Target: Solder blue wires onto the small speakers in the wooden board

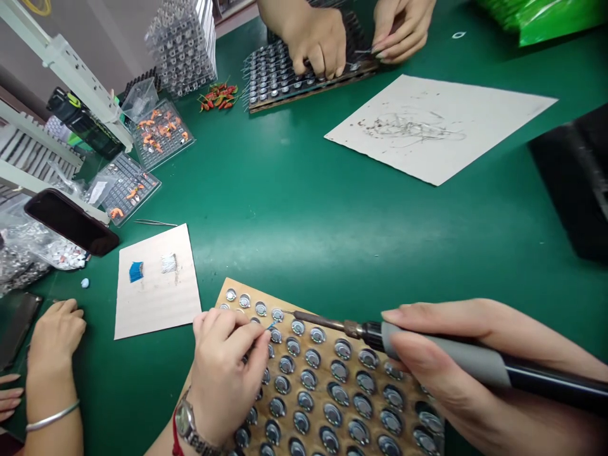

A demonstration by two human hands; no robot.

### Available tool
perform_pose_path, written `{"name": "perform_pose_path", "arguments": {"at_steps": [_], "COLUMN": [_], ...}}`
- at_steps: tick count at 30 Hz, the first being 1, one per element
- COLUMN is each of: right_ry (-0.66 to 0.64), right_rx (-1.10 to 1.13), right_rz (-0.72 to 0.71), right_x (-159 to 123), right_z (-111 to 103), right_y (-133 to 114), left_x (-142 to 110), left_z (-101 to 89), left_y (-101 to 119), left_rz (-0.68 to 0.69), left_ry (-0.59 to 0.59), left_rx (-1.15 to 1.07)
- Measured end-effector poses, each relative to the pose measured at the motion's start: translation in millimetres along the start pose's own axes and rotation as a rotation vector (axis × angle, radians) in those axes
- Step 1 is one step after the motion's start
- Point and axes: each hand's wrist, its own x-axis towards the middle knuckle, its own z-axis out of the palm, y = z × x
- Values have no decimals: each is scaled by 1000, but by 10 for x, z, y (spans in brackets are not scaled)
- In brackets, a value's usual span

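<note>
My right hand (456, 373) grips a soldering iron (441, 358) by its grey and black handle. The iron's thin tip reaches left to a small round metal part in the top row of a wooden board (327, 380). Many such parts sit in the board's holes in rows. Pinched between the thumb and forefinger of my left hand (230, 370) is a short blue wire (272, 326), its end close to that same part and the iron's tip. A watch and a red band circle my left wrist. The left hand covers the board's left side.
Across the green table, another person's hands (318, 44) work over a similar board (270, 79). Cardboard (156, 297) with blue and white wire bundles lies left, near tweezers (156, 222) and a phone (71, 221). Another person's arm (54, 373) rests far left.
</note>
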Motion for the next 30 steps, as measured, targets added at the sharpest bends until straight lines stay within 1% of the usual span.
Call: {"name": "perform_pose_path", "arguments": {"at_steps": [3, 6, 8, 10, 14, 18, 21, 25, 30], "right_ry": [-58, -64, -69, -87, -72, -77, -99, -107, -88], "right_rx": [22, 58, 79, 82, 76, 42, 51, 118, 165], "right_rz": [-54, -116, -183, -220, -201, -234, -240, -203, -172], "right_x": [70, 102, 96, 83, 77, 100, 107, 83, 77], "right_z": [67, 160, 209, 236, 243, 236, 247, 281, 310], "right_y": [-80, -122, -122, -114, -111, -123, -125, -106, -87], "left_x": [-13, -25, -32, -37, -36, -29, -29, -27, -14], "left_z": [-46, -78, -80, -72, -51, -39, -34, -35, -47], "left_y": [-46, -98, -111, -100, -37, 1, -6, -41, -95], "left_rz": [-29, -49, -31, 15, 102, 138, 131, 104, 61], "left_ry": [0, 10, 29, 62, 116, 118, 106, 69, 16], "left_rx": [-22, -24, -3, 48, 165, 226, 223, 159, 103]}}
